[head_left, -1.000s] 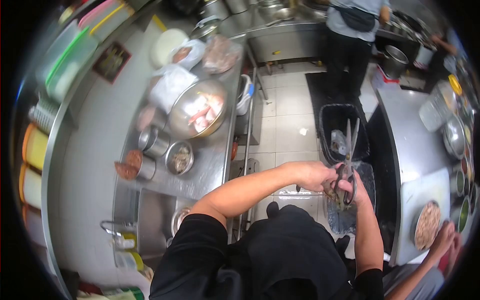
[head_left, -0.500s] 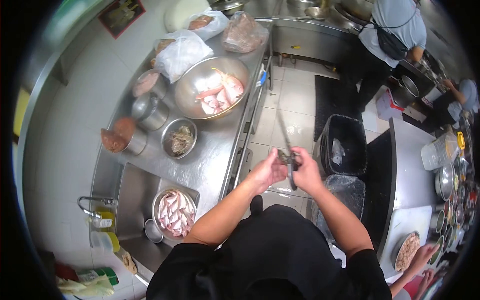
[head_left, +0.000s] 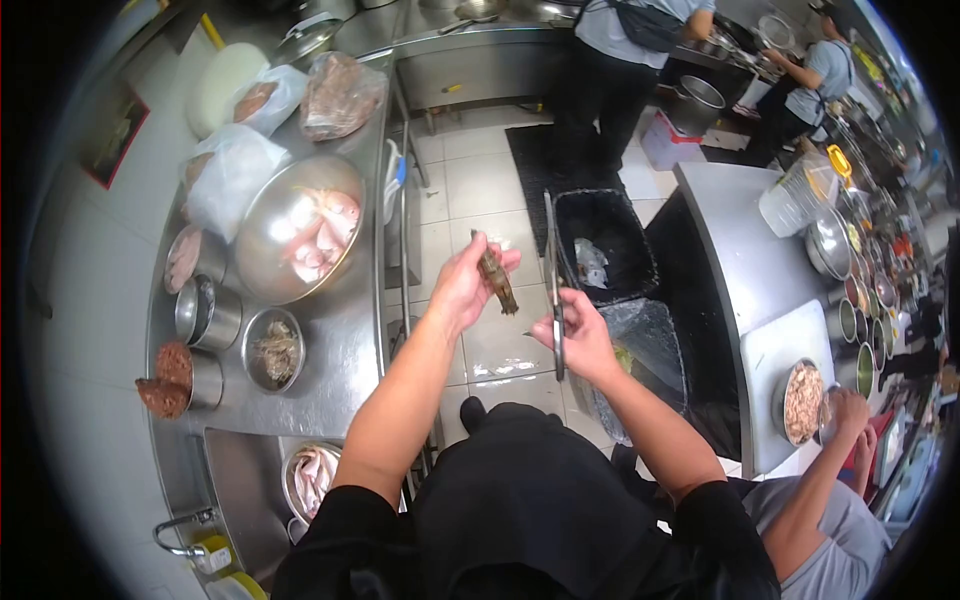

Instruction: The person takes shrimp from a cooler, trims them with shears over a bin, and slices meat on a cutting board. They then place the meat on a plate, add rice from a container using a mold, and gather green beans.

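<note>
A dark shrimp (head_left: pixel 498 282) lies in my left hand (head_left: pixel 463 283), its tail end pointing down towards my body. To its right, my right hand (head_left: pixel 580 340) is closed around a long thin knife (head_left: pixel 556 290), whose blade points away from me. Between finger and thumb of that hand a small dark tip sticks out, too small to name. Shrimp and blade are apart. On the steel counter to the left stands a small bowl of shrimp (head_left: pixel 273 349).
Left on the counter are a large bowl of fish (head_left: pixel 268 262), bagged meat (head_left: pixel 341 95) and a sink (head_left: pixel 240 480). Two bins (head_left: pixel 628 243) stand ahead right. A co-worker's arm (head_left: pixel 822 468) reaches over a white board (head_left: pixel 765 365). Two people stand further back.
The view has turned to the right. My hands have moved apart, the knife has come away from the shrimp, and the shrimp now shows clearly. The co-worker at lower right has come further into view.
</note>
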### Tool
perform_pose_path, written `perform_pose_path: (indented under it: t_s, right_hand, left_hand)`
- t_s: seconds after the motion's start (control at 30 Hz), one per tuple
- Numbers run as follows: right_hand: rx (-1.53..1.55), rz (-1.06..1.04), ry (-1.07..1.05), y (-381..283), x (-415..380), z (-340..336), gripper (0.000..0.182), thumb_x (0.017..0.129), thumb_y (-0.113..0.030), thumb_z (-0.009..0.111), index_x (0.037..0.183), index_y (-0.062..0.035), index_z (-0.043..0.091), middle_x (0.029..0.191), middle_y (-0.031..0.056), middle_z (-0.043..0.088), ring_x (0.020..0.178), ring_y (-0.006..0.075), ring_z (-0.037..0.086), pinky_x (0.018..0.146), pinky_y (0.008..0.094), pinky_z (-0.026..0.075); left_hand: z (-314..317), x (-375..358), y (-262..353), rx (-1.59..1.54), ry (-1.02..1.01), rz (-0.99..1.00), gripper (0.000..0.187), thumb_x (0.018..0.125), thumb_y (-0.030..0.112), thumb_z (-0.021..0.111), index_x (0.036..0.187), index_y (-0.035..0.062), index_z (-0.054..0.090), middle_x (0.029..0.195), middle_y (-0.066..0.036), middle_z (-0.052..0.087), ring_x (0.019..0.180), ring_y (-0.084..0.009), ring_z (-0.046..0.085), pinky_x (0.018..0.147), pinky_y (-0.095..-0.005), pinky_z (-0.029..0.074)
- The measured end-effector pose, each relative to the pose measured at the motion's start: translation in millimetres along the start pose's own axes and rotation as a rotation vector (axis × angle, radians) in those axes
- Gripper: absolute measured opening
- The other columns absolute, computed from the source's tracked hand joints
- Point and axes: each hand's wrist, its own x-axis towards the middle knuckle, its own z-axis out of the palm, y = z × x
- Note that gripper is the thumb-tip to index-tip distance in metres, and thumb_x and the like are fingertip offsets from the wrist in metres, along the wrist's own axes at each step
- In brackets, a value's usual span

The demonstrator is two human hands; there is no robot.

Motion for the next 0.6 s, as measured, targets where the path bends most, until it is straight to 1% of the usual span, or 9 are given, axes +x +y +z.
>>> perform_pose_path:
  t_s: [0.1, 0.13, 0.17, 0.23, 0.33, 0.43, 0.47, 0.57, 0.6]
  right_hand:
    - [0.1, 0.155, -0.14, -21.7, -36.9, -31.5, 0.061, 0.086, -0.02, 0.076, 0.133, 0.0011, 0.044, 0.089, 0.0086, 0.066, 0.077, 0.0137, 0.063, 0.067, 0.0263, 0.051]
    - [0.149, 0.173, -0.219, -26.0, -47.7, -39.4, 0.058, 0.09, -0.024, 0.07, 0.135, 0.0008, 0.043, 0.091, 0.0088, 0.065, 0.078, 0.014, 0.062, 0.068, 0.0267, 0.051]
    - [0.221, 0.16, -0.273, -37.1, -59.9, -42.4, 0.063, 0.092, -0.033, 0.068, 0.138, 0.001, 0.042, 0.091, 0.0099, 0.065, 0.079, 0.0152, 0.062, 0.071, 0.0289, 0.051]
    - [0.462, 0.199, -0.337, -30.5, -79.1, -49.9, 0.073, 0.091, -0.043, 0.067, 0.142, -0.0003, 0.038, 0.093, 0.0109, 0.064, 0.079, 0.0173, 0.063, 0.074, 0.0317, 0.052]
    - [0.73, 0.282, -0.403, -35.9, -99.0, -58.4, 0.081, 0.089, -0.051, 0.066, 0.145, -0.002, 0.033, 0.092, 0.011, 0.062, 0.08, 0.0186, 0.062, 0.075, 0.0328, 0.052]
    - [0.775, 0.175, -0.413, -50.2, -113.3, -64.8, 0.083, 0.092, -0.062, 0.054, 0.146, -0.0028, 0.033, 0.085, 0.0099, 0.061, 0.075, 0.0199, 0.058, 0.069, 0.0324, 0.048]
    - [0.758, 0.145, -0.406, -51.0, -116.6, -68.0, 0.083, 0.093, -0.065, 0.047, 0.147, -0.0026, 0.033, 0.084, 0.0088, 0.059, 0.073, 0.0187, 0.057, 0.068, 0.0318, 0.047]
    - [0.792, 0.132, -0.429, -52.7, -120.8, -84.2, 0.079, 0.093, -0.065, 0.048, 0.145, -0.0064, 0.035, 0.085, 0.0081, 0.059, 0.075, 0.0176, 0.058, 0.07, 0.0313, 0.049]
    - [0.8, 0.127, -0.417, -52.6, -123.4, -87.6, 0.076, 0.095, -0.064, 0.045, 0.144, -0.0064, 0.036, 0.084, 0.0078, 0.059, 0.074, 0.0175, 0.058, 0.069, 0.0312, 0.048]
  left_hand:
    - [29.1, 21.2, 16.1, 0.018, -0.07, -0.041, 0.04, 0.104, 0.042, 0.043, 0.1, 0.0038, 0.054, 0.107, -0.022, 0.068, 0.101, -0.0306, 0.068, 0.088, -0.0394, 0.053]
    - [39.2, 26.7, 18.9, 0.053, -0.109, -0.022, 0.042, 0.104, 0.043, 0.042, 0.102, 0.0026, 0.053, 0.103, -0.022, 0.069, 0.098, -0.0312, 0.068, 0.088, -0.0397, 0.053]
    - [49.3, 31.7, 21.0, 0.071, -0.134, -0.018, 0.042, 0.104, 0.043, 0.042, 0.102, 0.0025, 0.052, 0.103, -0.022, 0.069, 0.098, -0.0312, 0.068, 0.087, -0.0399, 0.054]
    - [70.3, 38.3, 21.3, 0.109, -0.181, -0.01, 0.042, 0.104, 0.043, 0.041, 0.103, 0.0023, 0.052, 0.102, -0.022, 0.069, 0.097, -0.031, 0.069, 0.086, -0.0401, 0.054]
    - [103.7, 36.2, 19.3, 0.158, -0.211, -0.005, 0.042, 0.104, 0.043, 0.042, 0.103, 0.002, 0.052, 0.102, -0.022, 0.069, 0.096, -0.0307, 0.069, 0.085, -0.0403, 0.054]
    - [128.8, 35.3, 10.0, 0.21, -0.255, -0.007, 0.041, 0.103, 0.043, 0.044, 0.103, 0.0029, 0.051, 0.101, -0.021, 0.07, 0.095, -0.0294, 0.069, 0.084, -0.04, 0.054]
    - [137.2, 33.2, 6.8, 0.227, -0.267, -0.003, 0.04, 0.103, 0.043, 0.044, 0.103, 0.0032, 0.051, 0.101, -0.021, 0.07, 0.094, -0.029, 0.069, 0.084, -0.04, 0.054]
    - [157.2, 26.4, -3.3, 0.25, -0.294, -0.003, 0.039, 0.103, 0.043, 0.045, 0.102, 0.0043, 0.051, 0.1, -0.02, 0.07, 0.093, -0.028, 0.069, 0.083, -0.0396, 0.054]
    - [162.8, 24.9, -5.7, 0.253, -0.303, -0.001, 0.039, 0.103, 0.043, 0.046, 0.101, 0.0047, 0.052, 0.099, -0.019, 0.07, 0.093, -0.0277, 0.069, 0.083, -0.0393, 0.054]
